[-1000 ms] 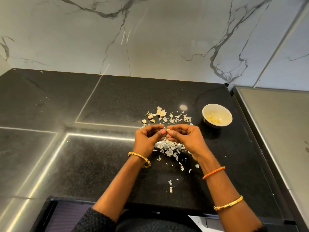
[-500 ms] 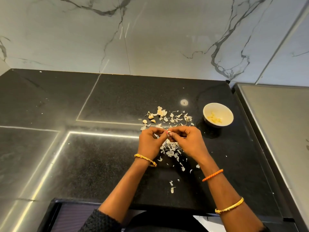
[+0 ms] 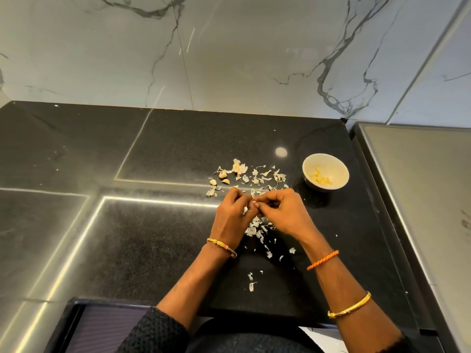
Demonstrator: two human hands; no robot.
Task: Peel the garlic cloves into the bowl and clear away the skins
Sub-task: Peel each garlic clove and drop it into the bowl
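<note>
garlic, one small pale clove (image 3: 254, 201), sits pinched between our two hands above the black speckled stone counter (image 3: 163, 240); our left hand (image 3: 234, 215) and right hand (image 3: 277, 212) meet fingertip to fingertip, fingers curled round it. thin papery white skins (image 3: 257, 229) lie scattered beneath and beyond our hands. three unpeeled cloves (image 3: 222, 178) rest at the far left of that litter. peeled yellowish cloves (image 3: 320, 178) lie in the small round cream bowl (image 3: 339, 167) to the right.
</note>
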